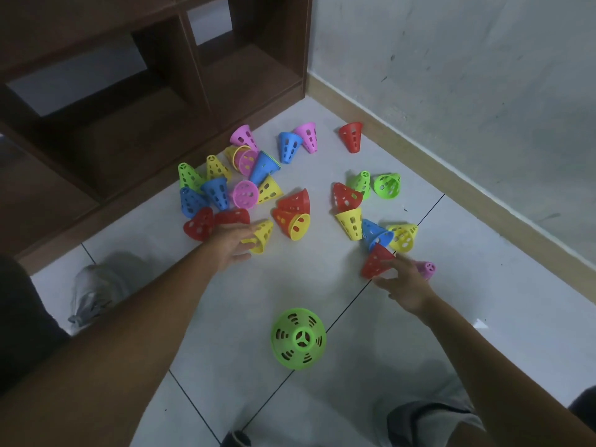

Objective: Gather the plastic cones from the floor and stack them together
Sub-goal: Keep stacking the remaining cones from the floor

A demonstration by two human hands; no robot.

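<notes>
Pale floor tiles in the corner of a room, between a dark wooden shelf unit and a scuffed grey wall, are strewn with perforated plastic cones in red, yellow, blue, green and pink, most lying on their sides in two loose clusters. One green perforated plastic cone stands upright by itself nearest the person, well apart from the rest. The left hand reaches to a tipped yellow plastic cone, its fingers curling onto the cone, though whether they have closed on it is hard to tell. The right hand hovers with spread fingers just beside a red plastic cone, holding nothing; a small pink plastic cone lies just behind it. Gathering appears barely begun: a few cones sit nested in pairs, but no real stack exists and nearly every cone remains to be collected.
</notes>
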